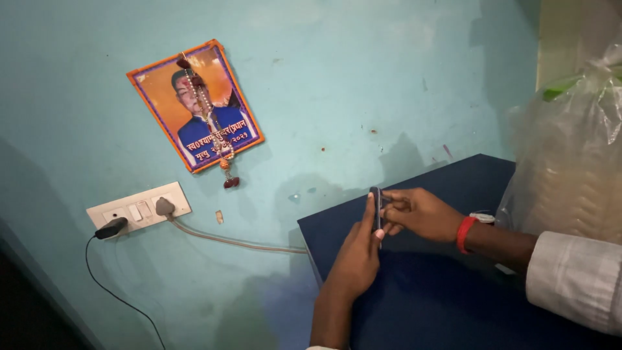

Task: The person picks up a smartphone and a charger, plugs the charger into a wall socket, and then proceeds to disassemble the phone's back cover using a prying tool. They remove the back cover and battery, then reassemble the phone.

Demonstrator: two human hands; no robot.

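Head view, looking down over my arms: both hands meet above the far edge of the dark blue desk (453, 298), close to the turquoise wall (363, 84). My left hand (356, 259) holds a small, thin dark object (375, 207) upright, fingers wrapped behind it and thumb along its side, so that grip is closed on it. My right hand (421, 212), with a red band (464, 234) at the wrist, comes in from the right, and its fingertips pinch at the object's upper edge; that grip is closed on the same piece too. The object sits in the air between the two hands, just above the desk, not resting on it. As I judge it, the work is mid-way: the piece is picked up and steadied, and the fiddling at its edge is in hand, with nothing set down yet. I cannot tell what the piece is, it is too small and dark. On the wall hang a framed picture (197, 107) with a bead string, and a white switchboard (138, 208) with two plugs in it. A clear plastic bag (570, 155) stands at the right.
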